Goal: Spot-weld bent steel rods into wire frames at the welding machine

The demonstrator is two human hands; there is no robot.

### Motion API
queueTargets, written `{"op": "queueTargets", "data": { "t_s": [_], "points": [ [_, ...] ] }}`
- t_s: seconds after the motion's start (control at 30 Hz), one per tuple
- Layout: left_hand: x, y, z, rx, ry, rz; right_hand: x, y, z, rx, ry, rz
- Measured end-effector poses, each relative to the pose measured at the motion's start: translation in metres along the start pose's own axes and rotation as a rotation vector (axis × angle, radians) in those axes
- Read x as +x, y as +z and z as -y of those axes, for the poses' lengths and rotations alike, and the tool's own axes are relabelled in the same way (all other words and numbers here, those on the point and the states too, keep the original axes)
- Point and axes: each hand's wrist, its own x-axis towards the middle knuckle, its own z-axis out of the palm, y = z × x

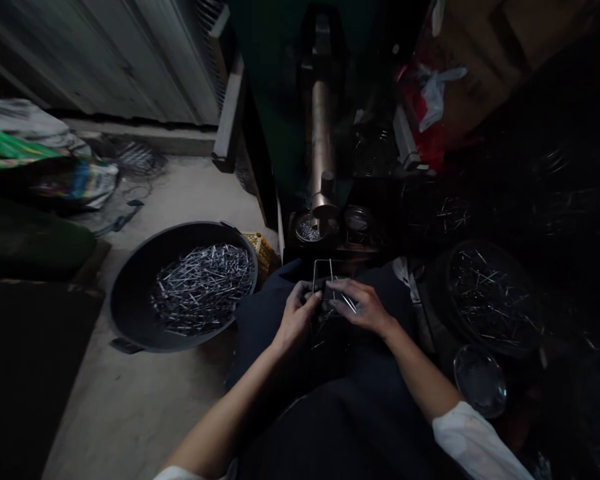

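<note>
Above my lap, my left hand [295, 317] pinches one side of a thin bent wire frame [323, 261] between thumb and fingers. My right hand [364, 305] is closed around its other side, with a few bright wire ends [349, 301] showing by the fingers. The frame's squared top edge stands up beyond both hands; its lower part is dim against my dark clothing. To the left, a wide black basin [130, 293] holds a heap of short shiny metal wire pieces [205, 287].
In front of me stands a machine with a thick metal rod [322, 127]; a small round dish [307, 229] of metal bits sits below it. At right is a dark tub of wire pieces [490, 293], with a clear round lid [480, 380] nearby. A yellow crate [261, 250] is behind the basin.
</note>
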Motion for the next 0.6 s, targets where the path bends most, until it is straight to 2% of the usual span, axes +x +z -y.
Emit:
{"op": "queueTargets", "data": {
  "t_s": [0.6],
  "points": [
    [0.004, 0.008, -0.022, -0.111, 0.137, -0.031, 0.038, -0.014, 0.001, 0.018, -0.113, 0.0]
  ]
}}
